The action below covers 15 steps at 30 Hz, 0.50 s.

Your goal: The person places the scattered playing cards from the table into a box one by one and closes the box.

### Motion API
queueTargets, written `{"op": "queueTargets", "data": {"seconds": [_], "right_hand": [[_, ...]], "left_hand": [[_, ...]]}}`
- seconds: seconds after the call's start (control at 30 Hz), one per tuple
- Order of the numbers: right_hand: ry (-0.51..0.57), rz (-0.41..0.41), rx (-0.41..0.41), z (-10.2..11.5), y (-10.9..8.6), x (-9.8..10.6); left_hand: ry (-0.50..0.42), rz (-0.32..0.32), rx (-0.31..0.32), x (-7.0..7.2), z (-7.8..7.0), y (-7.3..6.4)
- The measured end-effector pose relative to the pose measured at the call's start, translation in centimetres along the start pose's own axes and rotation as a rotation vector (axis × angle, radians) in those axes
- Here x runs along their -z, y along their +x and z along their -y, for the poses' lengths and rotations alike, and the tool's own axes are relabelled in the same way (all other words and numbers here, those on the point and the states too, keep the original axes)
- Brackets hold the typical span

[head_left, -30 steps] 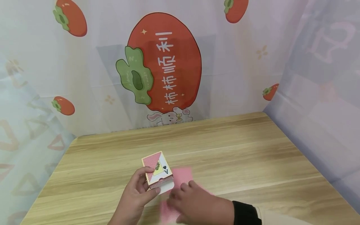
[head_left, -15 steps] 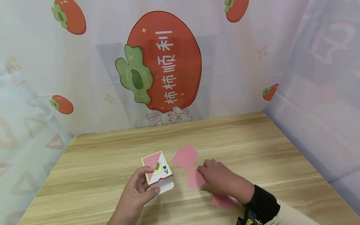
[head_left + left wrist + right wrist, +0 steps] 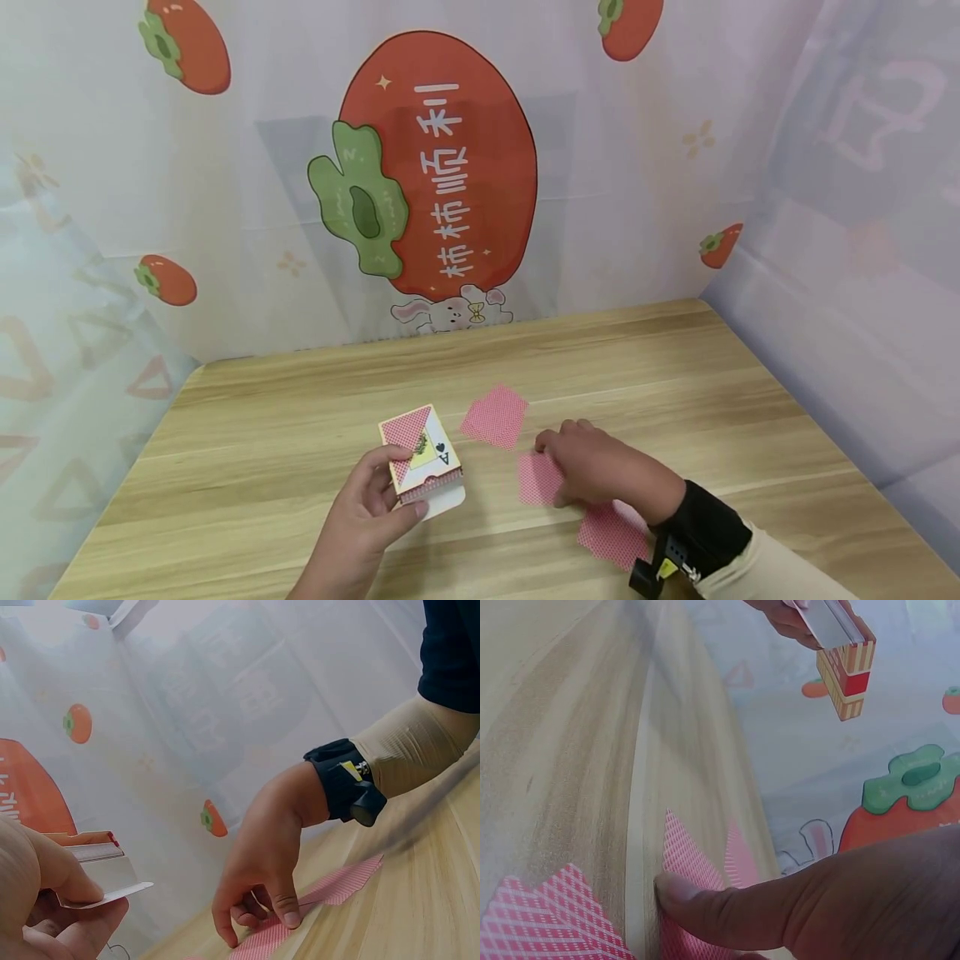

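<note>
My left hand [image 3: 352,521] holds a card box [image 3: 420,450] tilted above the table, thumb on one side and fingers on the other. Its front shows an ace of spades; the white end flap [image 3: 112,894] hangs out and card edges show at the mouth. To the right, my right hand [image 3: 603,467] grips red-checked playing cards [image 3: 538,481] lying face down, with thumb and fingertips at opposite edges; the hand hides part of them. In the right wrist view, the thumb [image 3: 705,904] lies against these cards.
A slightly fanned group of face-down cards [image 3: 495,417] lies farther back. Another group [image 3: 613,535] lies nearer me, partly under the right wrist. The wooden table [image 3: 270,450] ends at a fabric backdrop [image 3: 247,208] printed with persimmons.
My right hand has moved right, away from the box, and the cards that were beside it now lie in three groups. The left hand and box have stayed almost still.
</note>
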State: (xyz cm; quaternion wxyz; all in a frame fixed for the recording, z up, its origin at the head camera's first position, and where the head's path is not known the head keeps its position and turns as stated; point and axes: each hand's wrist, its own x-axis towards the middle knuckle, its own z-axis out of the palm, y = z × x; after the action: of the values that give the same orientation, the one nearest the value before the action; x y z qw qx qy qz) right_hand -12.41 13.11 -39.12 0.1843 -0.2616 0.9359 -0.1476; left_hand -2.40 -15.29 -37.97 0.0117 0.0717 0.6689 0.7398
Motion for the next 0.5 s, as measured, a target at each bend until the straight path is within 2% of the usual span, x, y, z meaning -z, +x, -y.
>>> {"op": "queueTargets", "data": {"seconds": [0.13, 0.23, 0.37, 0.5], "right_hand": [[0.077, 0.008, -0.003, -0.25, 0.04, -0.06], [0.083, -0.018, -0.009, -0.32, -0.06, -0.13], [0.005, -0.053, -0.034, -0.06, -0.23, -0.06], [-0.070, -0.047, -0.037, 0.36, -0.17, 0.22]], "left_hand": [[0.001, 0.002, 0.002, -0.04, 0.06, 0.00], [0.002, -0.004, 0.008, -0.13, 0.06, 0.00], [-0.001, -0.011, 0.016, -0.26, 0.02, 0.03], [0.001, -0.013, 0.023, -0.32, -0.01, 0.02]]}}
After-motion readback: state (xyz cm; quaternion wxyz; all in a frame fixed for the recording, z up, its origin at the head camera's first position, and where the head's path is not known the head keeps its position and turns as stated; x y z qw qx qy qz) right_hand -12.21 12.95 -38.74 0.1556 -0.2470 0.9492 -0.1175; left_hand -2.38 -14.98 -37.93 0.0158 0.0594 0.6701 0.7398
